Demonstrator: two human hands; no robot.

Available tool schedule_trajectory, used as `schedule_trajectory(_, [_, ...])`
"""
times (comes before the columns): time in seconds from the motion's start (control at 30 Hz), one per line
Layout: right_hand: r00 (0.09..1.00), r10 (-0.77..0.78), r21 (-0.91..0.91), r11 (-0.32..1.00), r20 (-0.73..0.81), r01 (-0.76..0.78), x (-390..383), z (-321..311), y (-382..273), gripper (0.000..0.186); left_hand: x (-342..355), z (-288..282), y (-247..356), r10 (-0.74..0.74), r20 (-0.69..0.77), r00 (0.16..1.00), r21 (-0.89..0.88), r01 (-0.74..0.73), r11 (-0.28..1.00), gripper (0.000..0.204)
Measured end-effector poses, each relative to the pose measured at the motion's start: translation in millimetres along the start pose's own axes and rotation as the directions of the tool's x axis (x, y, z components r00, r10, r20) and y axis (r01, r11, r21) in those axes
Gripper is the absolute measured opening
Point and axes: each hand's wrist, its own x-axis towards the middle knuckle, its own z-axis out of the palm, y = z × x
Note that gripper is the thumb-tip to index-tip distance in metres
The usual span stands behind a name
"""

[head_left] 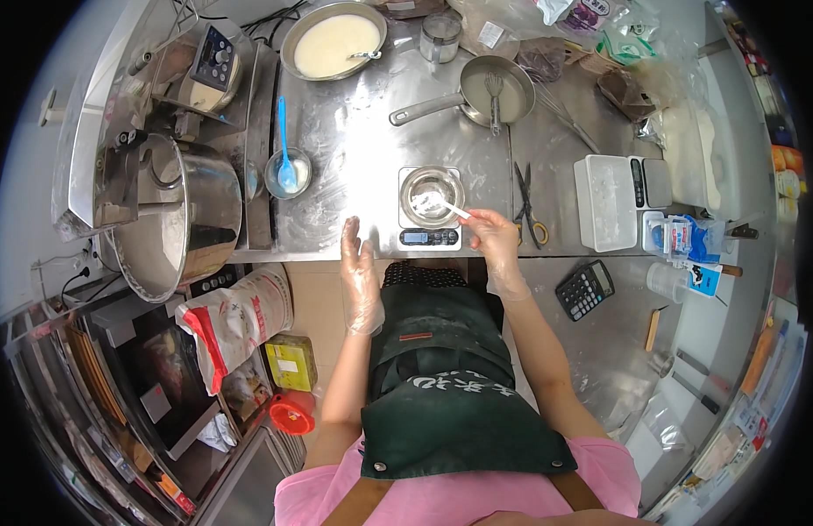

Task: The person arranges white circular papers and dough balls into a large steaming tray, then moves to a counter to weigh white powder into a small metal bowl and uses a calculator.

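My right hand [497, 244], in a clear plastic glove, pinches the handle of a slim white spoon [458, 211]. The spoon's far end dips into a small round metal bowl [408, 197] with some white stuff at its bottom. That bowl stands on a digital scale [430, 238] by the table's front edge. My left hand [361, 280], gloved too, is held up at the table edge left of the scale, fingers stretched out and nothing in them.
Left of the scale, a small bowl [273, 180] holds a blue spatula [284, 131]. A saucepan [424, 107] with a whisk and a wide pan of pale batter [336, 48] sit farther back. Scissors [526, 197] lie right. A mixer bowl [213, 202] stands far left, a calculator [585, 290] at right.
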Motion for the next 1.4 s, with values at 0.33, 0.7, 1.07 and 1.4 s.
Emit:
schedule_trajectory(0.33, [1.000,0.007,0.013,1.000,-0.026,-0.007,-1,1,2,0.019,-7,-30,-33,-0.085,-0.077,0.993,-0.024,0.083,0.996,0.040])
schedule_trajectory(0.7, [0.998,0.007,0.076,0.997,-0.056,-0.003,-13,-23,-18,0.018,0,-14,-19,-0.021,-0.042,0.999,0.004,0.021,1.000,0.036])
schedule_trajectory(1.07, [0.922,-0.044,0.276,0.948,-0.385,0.160,-41,-176,-54,0.023,20,29,11,0.113,0.126,0.986,0.152,-0.131,0.980,0.037])
schedule_trajectory(1.4, [0.140,-0.530,-0.531,0.847,-0.836,0.030,-43,-441,-85,0.022,32,67,19,0.108,0.232,0.967,0.153,-0.146,0.977,0.038])
